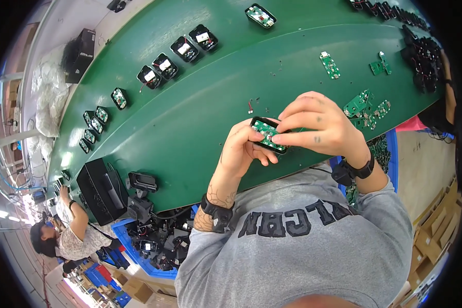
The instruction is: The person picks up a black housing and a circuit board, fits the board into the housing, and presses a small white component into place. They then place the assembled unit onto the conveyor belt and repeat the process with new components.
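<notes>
Close in front of my body, over the table's near edge, I hold a small black plastic housing with a green circuit board point(264, 128) inside it. My left hand point(239, 149) is closed around the housing from the left, its thumb lying on the board. From the right my right hand point(320, 126) reaches over, its fingertips pressed together at the board's right part. The fingers cover some of the board, so anything small between them is hidden. Just beyond the housing, a short red wire piece point(250, 107) lies on the green table point(215, 92).
Loose green circuit boards point(358, 102) lie to the right. Black housings point(184, 49) form a curved line along the far side. A black box point(101, 190) stands at left; below it is a blue bin point(149, 269) of black parts. Another person point(74, 231) works at far left.
</notes>
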`<state>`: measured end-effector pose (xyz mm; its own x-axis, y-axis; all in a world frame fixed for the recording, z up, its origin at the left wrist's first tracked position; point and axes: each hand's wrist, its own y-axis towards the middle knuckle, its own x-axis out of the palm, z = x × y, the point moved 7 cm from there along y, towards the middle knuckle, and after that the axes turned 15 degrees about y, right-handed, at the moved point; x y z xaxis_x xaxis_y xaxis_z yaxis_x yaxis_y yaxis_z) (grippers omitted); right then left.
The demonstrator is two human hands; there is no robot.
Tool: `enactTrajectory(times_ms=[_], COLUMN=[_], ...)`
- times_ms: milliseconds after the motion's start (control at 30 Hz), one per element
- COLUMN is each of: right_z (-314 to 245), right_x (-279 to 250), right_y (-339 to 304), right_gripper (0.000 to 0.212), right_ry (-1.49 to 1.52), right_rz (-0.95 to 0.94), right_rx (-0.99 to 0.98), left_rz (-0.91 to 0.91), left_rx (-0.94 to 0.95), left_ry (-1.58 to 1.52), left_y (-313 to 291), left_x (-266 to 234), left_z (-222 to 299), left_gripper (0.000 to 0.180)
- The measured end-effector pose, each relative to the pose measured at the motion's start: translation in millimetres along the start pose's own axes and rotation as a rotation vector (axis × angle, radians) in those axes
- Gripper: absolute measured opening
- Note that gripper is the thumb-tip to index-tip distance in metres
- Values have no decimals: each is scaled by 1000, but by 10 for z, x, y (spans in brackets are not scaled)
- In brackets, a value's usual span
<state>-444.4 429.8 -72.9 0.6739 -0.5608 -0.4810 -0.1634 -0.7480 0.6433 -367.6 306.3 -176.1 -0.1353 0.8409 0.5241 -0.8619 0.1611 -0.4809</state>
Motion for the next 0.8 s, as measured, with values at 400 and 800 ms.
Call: enactTrajectory(times_ms=[400,800], right_z=[490,277], right_x=[160,138], right_y=[-318,-246], right_gripper=[7,23], right_ry=[361,-32], right_rz=[343,275], right_rx=[821,440], left_rz=[475,415], left_rx=[512,255], left_ry=[571,428], left_y=[-126,324], left_x=[199,45], left_z=[313,468], left_gripper=[38,42])
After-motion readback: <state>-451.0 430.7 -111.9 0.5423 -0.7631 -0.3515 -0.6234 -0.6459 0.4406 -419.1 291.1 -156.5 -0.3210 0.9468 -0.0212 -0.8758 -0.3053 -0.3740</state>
